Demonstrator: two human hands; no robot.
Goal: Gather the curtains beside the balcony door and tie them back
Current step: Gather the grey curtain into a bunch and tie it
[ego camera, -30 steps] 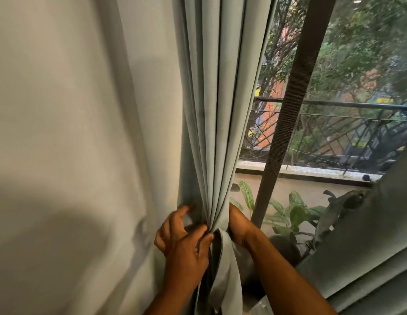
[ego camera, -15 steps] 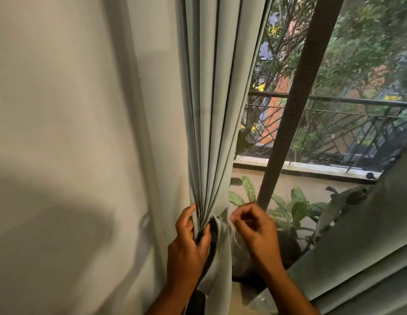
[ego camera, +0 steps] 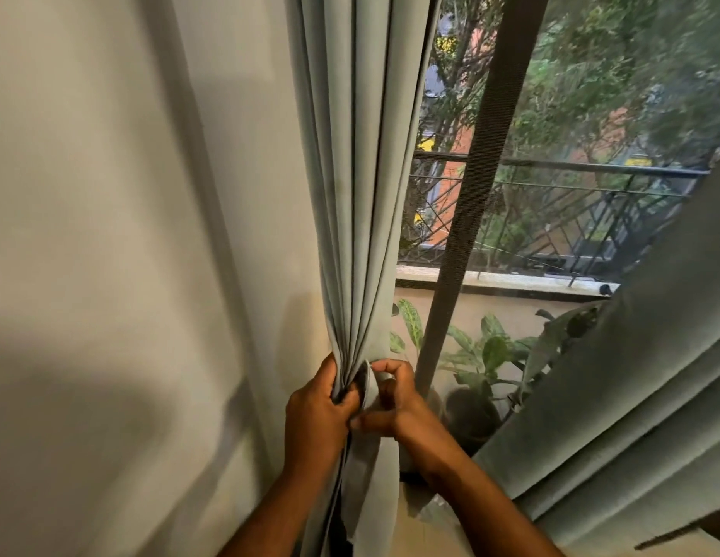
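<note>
Two hands are closed on the same bunched fabric at the lower centre of my view. My left hand is clenched around the gathered pleats of the pale grey-green curtain, fingers wrapped in from the wall side. My right hand is curled against the window side of that bundle, touching the left hand, and pinches a pale tie-back strip that hangs down below both hands; I cannot tell how far the strip passes around the bundle. The curtain hangs upright from the top of the frame and narrows to the grip point, lying between the plain wall on the left and the dark door frame post on the right. Through the glass are potted plants near the floor, a balcony railing above them, and trees beyond. A second curtain of the same colour slants across the lower right, well apart from the hands
</note>
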